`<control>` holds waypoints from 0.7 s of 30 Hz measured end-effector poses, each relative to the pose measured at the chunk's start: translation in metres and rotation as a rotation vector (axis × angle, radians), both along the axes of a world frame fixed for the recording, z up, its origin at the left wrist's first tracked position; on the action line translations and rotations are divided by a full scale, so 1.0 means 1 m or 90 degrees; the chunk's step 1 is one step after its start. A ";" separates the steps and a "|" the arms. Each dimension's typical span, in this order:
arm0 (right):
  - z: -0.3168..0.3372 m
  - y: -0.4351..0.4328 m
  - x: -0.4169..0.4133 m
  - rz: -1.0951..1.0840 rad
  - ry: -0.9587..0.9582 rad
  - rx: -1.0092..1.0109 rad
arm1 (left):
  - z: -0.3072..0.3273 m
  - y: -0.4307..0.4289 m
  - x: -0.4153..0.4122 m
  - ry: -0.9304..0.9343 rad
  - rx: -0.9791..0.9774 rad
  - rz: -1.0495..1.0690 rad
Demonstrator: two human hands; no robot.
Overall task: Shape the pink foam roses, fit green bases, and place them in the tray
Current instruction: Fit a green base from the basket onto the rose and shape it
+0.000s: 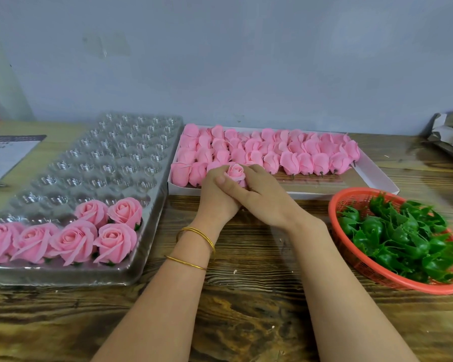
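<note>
Head view: at frame centre we find the left hand [215, 197] and right hand [260, 199] both curled round one pink rose [235, 172], bloom upward. Green bases [398, 236] lie lower right, nearer the right hand. The tray [63, 276] lies lower left.

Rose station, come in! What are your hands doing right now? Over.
Left hand and right hand both grip one pink rose. Six finished roses in clear tray. Nothing blocking.
</note>
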State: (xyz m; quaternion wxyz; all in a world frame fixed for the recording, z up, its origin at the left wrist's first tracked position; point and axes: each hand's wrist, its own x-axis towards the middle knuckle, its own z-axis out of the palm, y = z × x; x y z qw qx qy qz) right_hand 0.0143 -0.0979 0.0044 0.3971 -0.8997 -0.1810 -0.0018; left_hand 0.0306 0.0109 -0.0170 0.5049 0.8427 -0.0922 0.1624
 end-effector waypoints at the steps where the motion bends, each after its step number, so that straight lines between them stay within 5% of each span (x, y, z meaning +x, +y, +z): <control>1: 0.001 -0.001 -0.001 0.006 0.000 0.024 | 0.001 0.000 0.000 0.001 0.026 -0.006; 3: 0.005 -0.004 -0.002 0.008 -0.001 0.083 | 0.004 -0.002 -0.001 0.021 0.040 -0.019; 7: 0.012 -0.007 -0.002 -0.067 0.059 0.309 | 0.004 -0.004 -0.007 0.094 -0.219 -0.085; 10: 0.014 -0.006 0.000 -0.106 0.064 0.453 | 0.005 -0.006 -0.010 0.110 -0.270 -0.139; 21: 0.014 -0.003 -0.001 -0.013 0.106 0.567 | 0.001 -0.007 -0.007 0.197 -0.393 -0.271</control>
